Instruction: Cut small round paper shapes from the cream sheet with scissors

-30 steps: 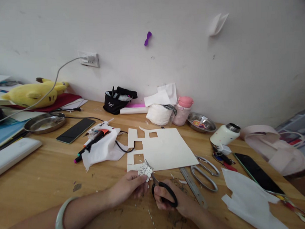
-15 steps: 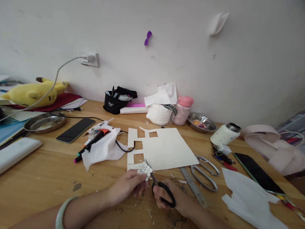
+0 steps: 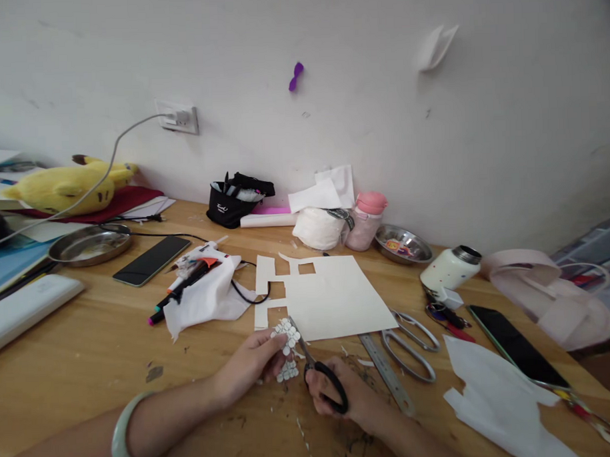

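Observation:
Between thumb and fingers, my left hand (image 3: 252, 365) pinches a small white paper cutout (image 3: 287, 336) with a scalloped edge and rounded cells drawn on it. A second patterned piece (image 3: 287, 371) shows just below those fingers; whether it joins the upper one I cannot tell. My right hand (image 3: 335, 387) is wrapped round the black handles of a pair of scissors (image 3: 309, 358). Their blades point up along the cutout's right edge. Behind both hands lies a cream sheet of card (image 3: 337, 297) with rectangular notches cut from its left side.
Right of the hands lie a steel ruler (image 3: 387, 375), large grey-handled scissors (image 3: 414, 345), torn white paper (image 3: 495, 395) and a phone (image 3: 519, 347). To the left are crumpled white paper (image 3: 207, 298), markers (image 3: 180, 293) and another phone (image 3: 151, 260). A cream bottle (image 3: 451, 267) stands at back right.
My left hand has shifted and turned the cutout slightly left and up, bringing the lower patterned piece into view. The scissors stay almost in place beside it.

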A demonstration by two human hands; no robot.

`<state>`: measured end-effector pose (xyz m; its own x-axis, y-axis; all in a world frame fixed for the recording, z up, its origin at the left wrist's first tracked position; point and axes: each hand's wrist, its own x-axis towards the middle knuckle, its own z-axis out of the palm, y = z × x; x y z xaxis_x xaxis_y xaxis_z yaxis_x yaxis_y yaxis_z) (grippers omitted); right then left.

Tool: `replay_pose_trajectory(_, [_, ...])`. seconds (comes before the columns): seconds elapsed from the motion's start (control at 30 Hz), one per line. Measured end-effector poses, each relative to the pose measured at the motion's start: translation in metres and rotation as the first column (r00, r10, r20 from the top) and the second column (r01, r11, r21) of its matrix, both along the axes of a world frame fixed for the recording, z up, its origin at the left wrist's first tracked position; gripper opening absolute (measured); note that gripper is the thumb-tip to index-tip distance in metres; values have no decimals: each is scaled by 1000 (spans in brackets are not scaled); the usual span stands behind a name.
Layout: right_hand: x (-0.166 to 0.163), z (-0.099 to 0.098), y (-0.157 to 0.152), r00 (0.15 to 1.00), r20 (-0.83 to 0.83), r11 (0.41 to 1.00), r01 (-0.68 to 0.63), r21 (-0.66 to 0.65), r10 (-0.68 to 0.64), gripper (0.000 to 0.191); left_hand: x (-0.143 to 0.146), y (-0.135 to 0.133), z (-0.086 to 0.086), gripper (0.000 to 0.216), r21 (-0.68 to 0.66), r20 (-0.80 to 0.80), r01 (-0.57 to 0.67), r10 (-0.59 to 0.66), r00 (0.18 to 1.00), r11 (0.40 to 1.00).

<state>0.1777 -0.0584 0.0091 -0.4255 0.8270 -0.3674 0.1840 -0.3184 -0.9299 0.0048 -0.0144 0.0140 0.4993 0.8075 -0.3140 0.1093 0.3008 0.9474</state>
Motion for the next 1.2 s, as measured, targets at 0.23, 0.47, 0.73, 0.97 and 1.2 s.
replay_pose_trajectory(0.23, [9,-6,-2,997,-43,998,-56,10,56,58,-2,2,-6,44,12,8,13,-13,1000,1000])
replay_pose_trajectory(0.47, [3,9,-2,997,36,998,-63,18,62,54,-4,3,-9,41,39,22,56,-57,998,998])
replay_pose_trajectory(0.73, [5,6,-1,997,29,998,-69,4,69,56,-5,3,-8,39,25,75,70,-72,995,997])
replay_pose_trajectory(0.97, [4,13,-1,997,1,997,-82,9,82,58,-5,2,-7,40,46,105,127,-131,986,991])
replay_pose_trajectory(1.2, [5,8,0,996,14,996,-88,12,88,61,-5,2,-5,39,11,124,119,-119,985,993])
